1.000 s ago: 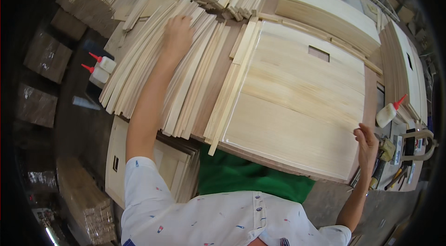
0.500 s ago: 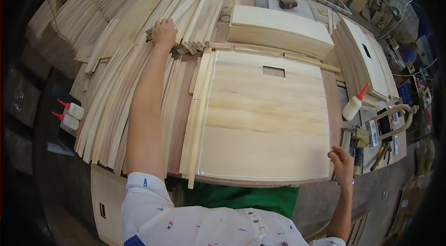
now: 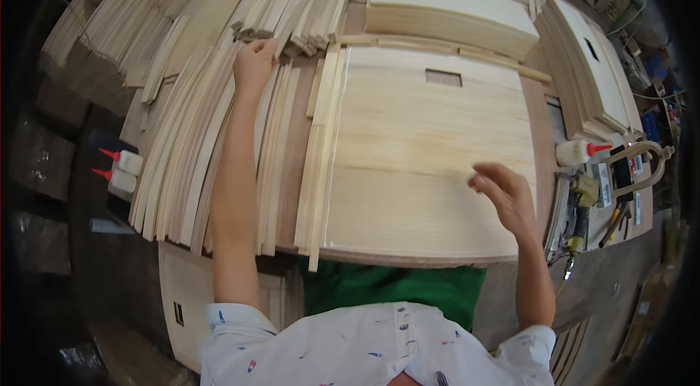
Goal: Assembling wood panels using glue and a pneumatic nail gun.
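A person in a white short-sleeved shirt with small coloured prints (image 3: 328, 342) leans over a brown wooden surface (image 3: 541, 141). At the centre of the frame lies a large, flat, pale wooden panel (image 3: 415, 123) with a small rectangular cutout near its upper right corner and a white line along its left edge, beside narrow pale wooden strips (image 3: 315, 160). The left hand (image 3: 255, 65), at upper left, is bent over the far ends of a row of long, thin wooden slats (image 3: 179, 145), just below a pile of pale wooden sticks (image 3: 292, 3); whether it grips one cannot be told. The right hand (image 3: 502, 195), slightly blurred, hovers over the panel's right part, loosely curled, thumb and fingertips slightly apart, with nothing visible in it. Right of the panel lies a white squeeze bottle with a red nozzle (image 3: 573, 153).
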